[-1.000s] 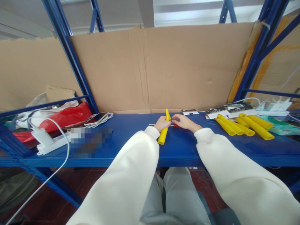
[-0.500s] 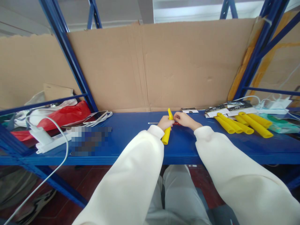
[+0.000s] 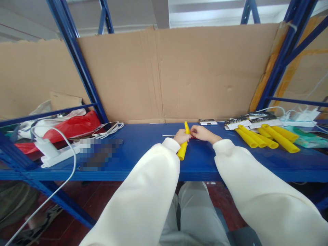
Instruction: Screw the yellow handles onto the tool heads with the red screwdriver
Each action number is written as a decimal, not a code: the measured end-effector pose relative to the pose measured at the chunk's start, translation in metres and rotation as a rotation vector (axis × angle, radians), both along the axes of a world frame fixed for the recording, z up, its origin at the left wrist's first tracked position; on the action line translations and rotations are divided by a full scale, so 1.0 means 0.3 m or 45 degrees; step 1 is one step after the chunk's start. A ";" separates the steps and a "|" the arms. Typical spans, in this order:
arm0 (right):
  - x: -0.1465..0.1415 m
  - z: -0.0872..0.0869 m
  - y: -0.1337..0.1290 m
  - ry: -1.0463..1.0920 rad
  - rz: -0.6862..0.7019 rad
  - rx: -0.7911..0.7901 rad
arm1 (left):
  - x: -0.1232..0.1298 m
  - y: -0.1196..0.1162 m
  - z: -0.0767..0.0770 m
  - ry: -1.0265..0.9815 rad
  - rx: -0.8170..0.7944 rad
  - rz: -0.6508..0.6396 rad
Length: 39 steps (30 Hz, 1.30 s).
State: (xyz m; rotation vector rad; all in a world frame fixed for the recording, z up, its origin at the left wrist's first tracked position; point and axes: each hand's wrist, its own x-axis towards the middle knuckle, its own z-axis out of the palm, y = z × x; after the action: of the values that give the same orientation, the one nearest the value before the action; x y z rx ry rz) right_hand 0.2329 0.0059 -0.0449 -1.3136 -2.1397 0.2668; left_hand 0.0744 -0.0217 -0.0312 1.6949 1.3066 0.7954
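Observation:
My left hand point(image 3: 181, 136) is wrapped around a yellow tube point(image 3: 182, 152), which stands tilted with its open round end toward me and its narrower end up. My right hand point(image 3: 201, 132) is beside it, fingers pinched close to the tube's far side; whatever is between the fingertips is too small to make out. Behind the hands lies a thin tool that looks like a screwdriver, its metal shaft point(image 3: 168, 136) showing left of my left hand and a bit of red at my right fingers.
Several yellow tubes point(image 3: 280, 138) lie at the right by black-and-white cards point(image 3: 238, 123). One small card point(image 3: 207, 122) rests near the cardboard wall point(image 3: 194, 75). At left are a white power strip point(image 3: 60, 155), cables and a red bag point(image 3: 77, 127). Blue shelf posts point(image 3: 87, 75) flank the blue tabletop point(image 3: 143, 150).
The view has shifted slightly, so everything sits a little lower. Both hands keep nearly the same place and hold; my right fingers have moved only slightly.

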 end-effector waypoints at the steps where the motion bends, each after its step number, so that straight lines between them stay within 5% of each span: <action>1: 0.000 0.000 0.000 -0.002 0.003 0.005 | 0.000 0.002 -0.002 0.001 0.000 -0.003; 25: 0.013 -0.006 0.016 -0.076 -0.063 0.007 | -0.003 0.013 -0.007 0.027 0.021 0.011; 28: 0.038 0.005 0.022 -0.099 -0.202 0.041 | -0.005 0.020 -0.011 0.045 0.020 0.028; 34: 0.184 0.014 0.043 -0.216 -0.799 0.020 | -0.006 0.011 -0.001 0.037 -0.020 0.042; 39: 0.280 -0.001 0.070 -0.382 -0.947 -0.079 | -0.006 0.003 0.002 0.026 -0.029 0.034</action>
State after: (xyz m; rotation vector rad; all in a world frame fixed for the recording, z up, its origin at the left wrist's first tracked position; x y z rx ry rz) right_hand 0.3170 0.0268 -0.0452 -2.1789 -1.7065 -0.1837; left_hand 0.0725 -0.0209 -0.0305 1.6746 1.3501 0.7774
